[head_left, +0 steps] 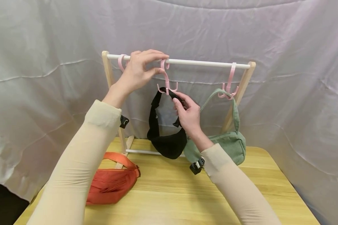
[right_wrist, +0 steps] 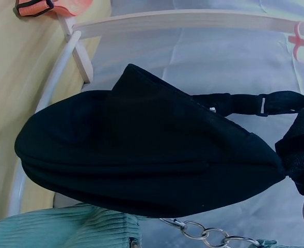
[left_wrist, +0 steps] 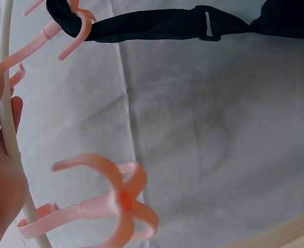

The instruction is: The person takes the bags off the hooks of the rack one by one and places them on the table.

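Observation:
My left hand (head_left: 139, 68) is up at the white rod (head_left: 202, 63), its thumb and fingers around the top of the middle pink hook hanger (head_left: 166, 78). The left wrist view shows fingers behind the rod and the thumb in front. The strap of a black waist bag (head_left: 170, 143) lies over this hanger's lower prongs. Just below them my right hand (head_left: 189, 113) pinches the strap between thumb and fingers. In the right wrist view the bag's body (right_wrist: 141, 150) hangs free, while most of that hand is out of frame.
Behind the right forearm a green corduroy bag (head_left: 232, 145) hangs from the right pink hanger (head_left: 229, 81). Another pink hanger (left_wrist: 115, 201) is on the rod's left part. An orange-red bag (head_left: 112, 184) lies on the wooden table (head_left: 163, 193), by the rack's left foot.

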A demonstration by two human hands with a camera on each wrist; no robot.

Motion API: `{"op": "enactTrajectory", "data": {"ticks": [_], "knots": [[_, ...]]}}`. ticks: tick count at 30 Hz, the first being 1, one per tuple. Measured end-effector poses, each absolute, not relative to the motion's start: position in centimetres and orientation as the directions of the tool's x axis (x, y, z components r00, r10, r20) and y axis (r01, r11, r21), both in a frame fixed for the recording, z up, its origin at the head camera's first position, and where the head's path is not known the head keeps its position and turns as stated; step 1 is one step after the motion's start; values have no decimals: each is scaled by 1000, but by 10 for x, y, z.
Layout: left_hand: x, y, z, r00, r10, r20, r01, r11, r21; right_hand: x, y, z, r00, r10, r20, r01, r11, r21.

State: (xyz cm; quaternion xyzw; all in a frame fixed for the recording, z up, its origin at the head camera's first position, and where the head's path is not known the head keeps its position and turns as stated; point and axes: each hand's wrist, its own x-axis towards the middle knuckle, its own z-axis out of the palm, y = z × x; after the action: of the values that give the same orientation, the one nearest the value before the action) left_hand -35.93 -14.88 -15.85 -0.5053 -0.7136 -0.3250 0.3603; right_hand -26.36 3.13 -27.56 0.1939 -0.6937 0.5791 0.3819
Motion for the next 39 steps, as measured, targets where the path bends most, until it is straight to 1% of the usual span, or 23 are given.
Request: {"op": "enactTrajectory", "data": {"ticks": [6, 10, 19, 34, 39], "knots": [[-359, -147, -161, -268, 481, 835, 947, 292, 135, -263, 31, -273, -614, 195, 765, -714, 278, -643], [-359, -150, -163, -271, 466, 842, 944, 299, 139, -263, 28, -271, -591, 201, 782, -722, 300, -623], [-358, -150, -162, -243, 455, 857, 952, 281, 121, -264, 28, -267, -570, 218, 792, -727, 316, -610], [-359, -150, -163, -243, 457, 856, 953, 276, 123, -262, 27, -260, -556, 218, 802, -721, 354, -595], [-360, -150, -163, -225, 454, 862, 956, 273, 106, -261, 26, -258, -546, 227, 806, -718, 369, -590]]}}
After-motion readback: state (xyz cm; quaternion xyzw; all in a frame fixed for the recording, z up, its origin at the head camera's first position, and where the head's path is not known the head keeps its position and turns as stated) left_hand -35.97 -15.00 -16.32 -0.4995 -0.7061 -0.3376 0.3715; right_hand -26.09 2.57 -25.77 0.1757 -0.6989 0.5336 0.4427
